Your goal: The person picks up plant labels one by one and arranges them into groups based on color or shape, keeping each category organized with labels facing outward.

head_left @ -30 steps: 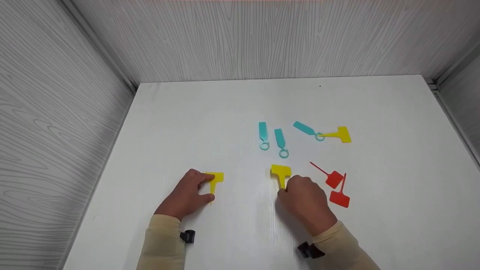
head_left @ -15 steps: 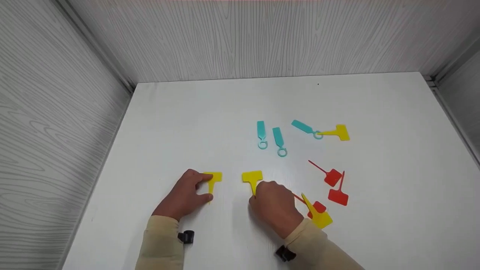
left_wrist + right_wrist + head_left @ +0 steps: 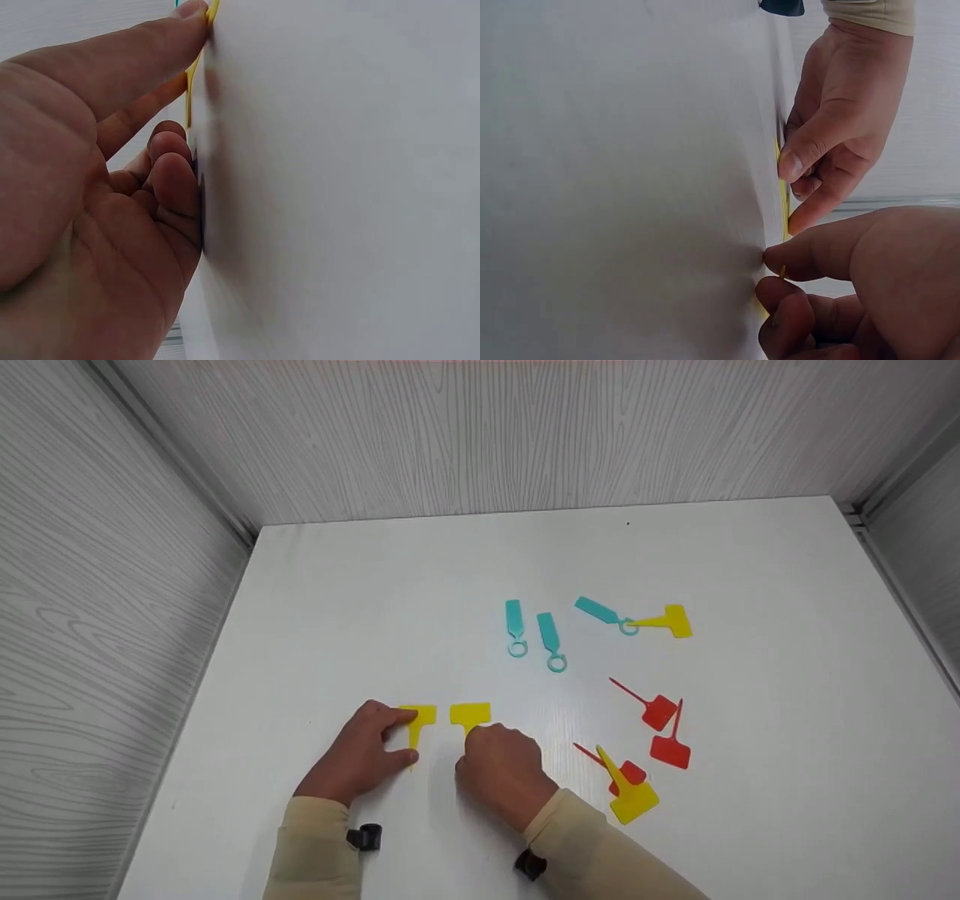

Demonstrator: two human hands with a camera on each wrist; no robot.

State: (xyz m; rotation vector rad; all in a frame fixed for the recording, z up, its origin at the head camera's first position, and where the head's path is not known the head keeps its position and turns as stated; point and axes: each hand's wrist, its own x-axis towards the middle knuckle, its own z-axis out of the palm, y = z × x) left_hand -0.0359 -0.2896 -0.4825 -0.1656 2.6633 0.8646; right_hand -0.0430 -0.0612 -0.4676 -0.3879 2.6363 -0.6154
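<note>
My left hand [image 3: 361, 756] holds down a yellow T-shaped plant label [image 3: 426, 715] on the white table, index finger on its head and thumb on its stem. In the left wrist view its other fingers are bent against the tabletop. Just to the right, my right hand [image 3: 504, 771] pinches the stem of a second yellow plant label [image 3: 470, 712]; most of that stem is hidden by the hand. Both heads point away from me, side by side with a narrow gap. In the right wrist view the stem's tip [image 3: 783, 271] pokes out between thumb and finger.
Right of my hands, a yellow label [image 3: 634, 802] lies across a red tag [image 3: 631, 774]. Two red tags [image 3: 660, 712] sit farther back. Beyond are teal ring tags [image 3: 550, 634], one with its ring overlapped by another yellow label [image 3: 678, 621]. Grey wood-grain panels [image 3: 480, 435] border the table.
My right hand has slid left with its yellow label, bringing it beside the one under my left hand. The yellow label over a red tag has come into view. My left hand stays put.
</note>
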